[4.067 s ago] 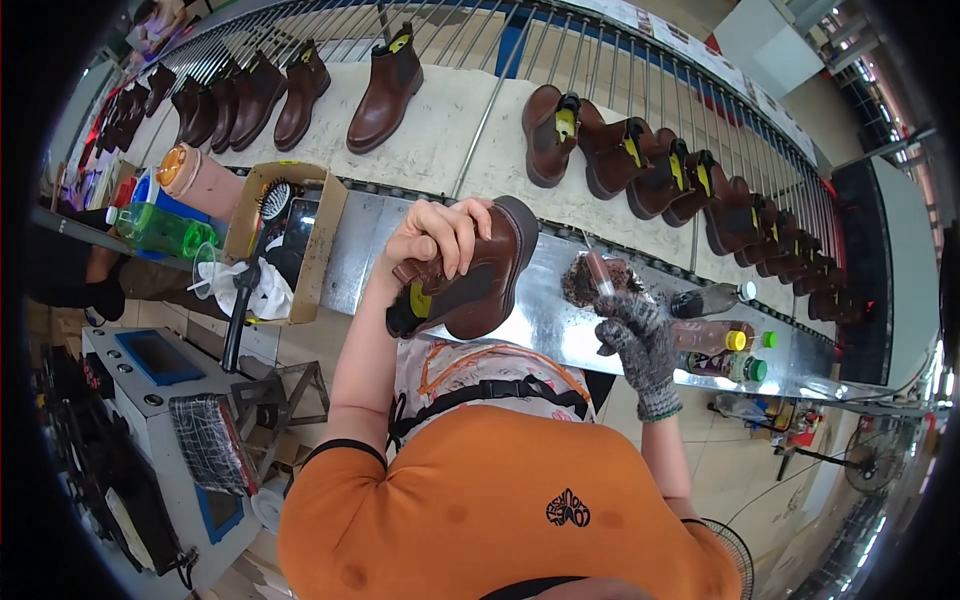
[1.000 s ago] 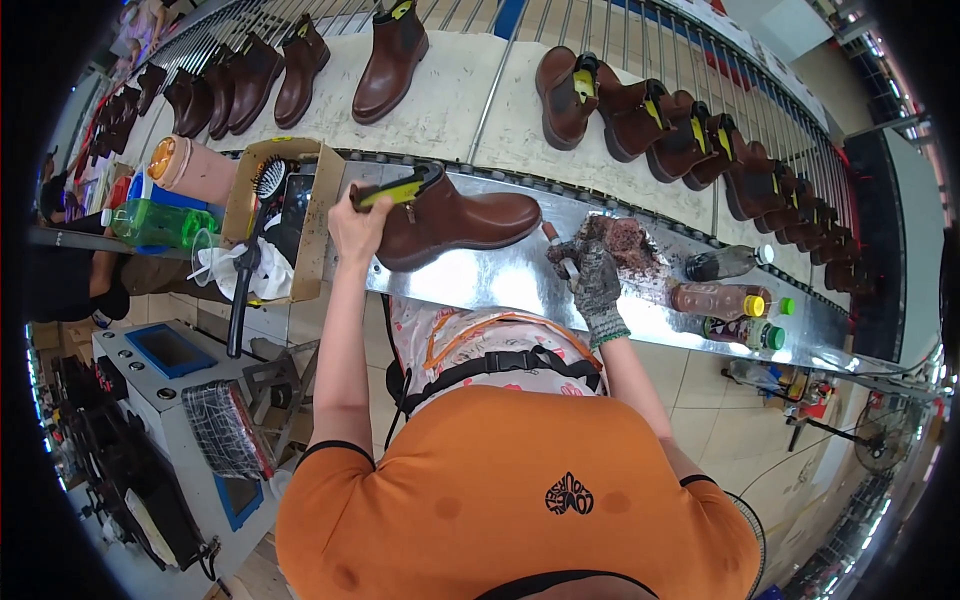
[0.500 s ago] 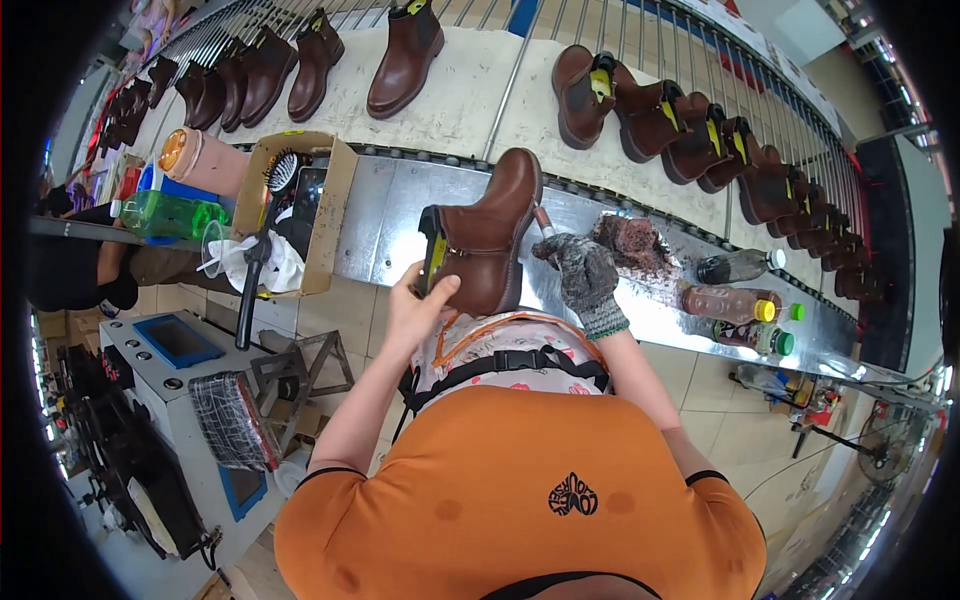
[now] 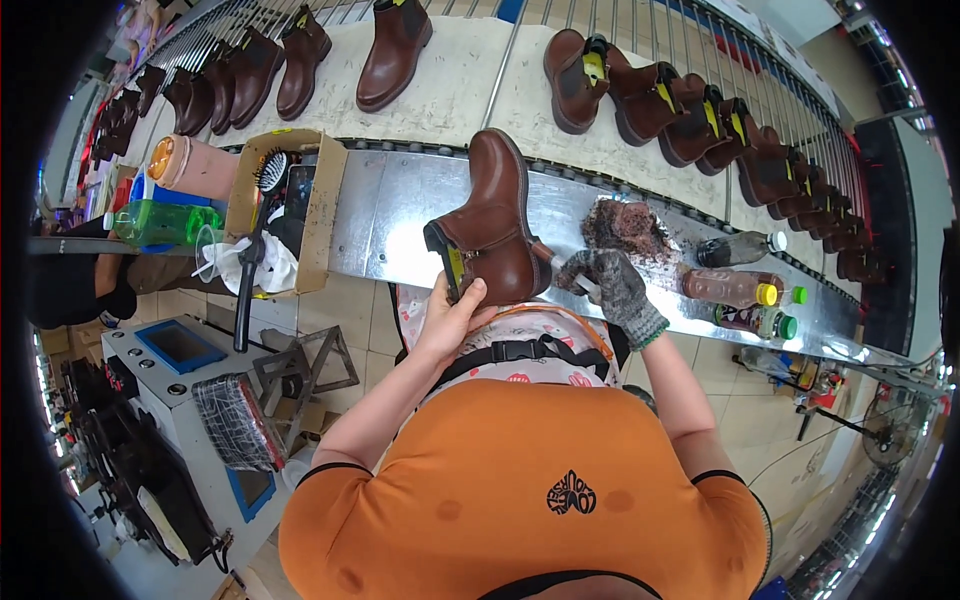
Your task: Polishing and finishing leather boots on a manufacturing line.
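A brown ankle boot lies on its side in front of my waist, toe pointing away and sole edge to the right. My left hand, bare, grips it by the near end, with the thumb on the leather. The boot's opening faces left and shows a yellow-green lining. My right hand, in a dark, stained knit glove, is closed on a small brush with a brown tip and a pale handle. The brush tip meets the sole edge near the heel. A dark brown, soaked wad sits on the metal ledge beyond the glove.
Brown boots stand in rows on the conveyor beyond the metal ledge. Several bottles lie at the ledge's right. A cardboard box at left holds a hairbrush and white cloth. A control cabinet stands lower left.
The brush has moved from the sole's forward part down along its edge toward the heel. My gloved hand has shifted slightly right and nearer, and the boot has tilted a little left.
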Available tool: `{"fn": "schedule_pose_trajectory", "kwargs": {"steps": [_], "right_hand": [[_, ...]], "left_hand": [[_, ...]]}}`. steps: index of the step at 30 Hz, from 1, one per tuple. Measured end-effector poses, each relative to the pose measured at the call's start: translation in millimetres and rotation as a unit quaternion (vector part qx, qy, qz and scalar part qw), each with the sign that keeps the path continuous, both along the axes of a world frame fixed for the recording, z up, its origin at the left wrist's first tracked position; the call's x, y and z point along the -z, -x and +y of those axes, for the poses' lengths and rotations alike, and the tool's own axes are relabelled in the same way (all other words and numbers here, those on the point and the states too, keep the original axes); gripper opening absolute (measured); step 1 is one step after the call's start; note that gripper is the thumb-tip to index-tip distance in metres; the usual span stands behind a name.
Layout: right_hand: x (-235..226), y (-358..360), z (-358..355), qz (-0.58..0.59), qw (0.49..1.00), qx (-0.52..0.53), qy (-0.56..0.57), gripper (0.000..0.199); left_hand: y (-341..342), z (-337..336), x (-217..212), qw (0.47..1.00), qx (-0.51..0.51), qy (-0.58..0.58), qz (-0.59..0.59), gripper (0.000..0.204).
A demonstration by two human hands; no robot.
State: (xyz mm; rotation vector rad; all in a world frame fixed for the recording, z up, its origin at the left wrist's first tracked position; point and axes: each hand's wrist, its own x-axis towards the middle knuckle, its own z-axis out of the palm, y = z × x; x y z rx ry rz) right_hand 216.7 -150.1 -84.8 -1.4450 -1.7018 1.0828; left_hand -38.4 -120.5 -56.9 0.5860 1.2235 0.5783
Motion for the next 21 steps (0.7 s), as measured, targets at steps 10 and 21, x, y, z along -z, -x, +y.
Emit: {"fn": "schedule_pose_trajectory", "kwargs": {"steps": [10, 21], "right_hand": [[-42.3, 7.3, -44.6, -0.122, 0.992, 0.005, -0.005, 0.063], [-43.9, 22.5, -54.7, -0.045, 0.99, 0.045, -0.129, 0.059]], "left_hand": [[-15.1, 3.4, -7.8, 0.998, -0.035, 0.002, -0.043, 0.046], [-17.6, 23.1, -14.6, 0.989, -0.074, 0.023, -0.128, 0.046]]}}
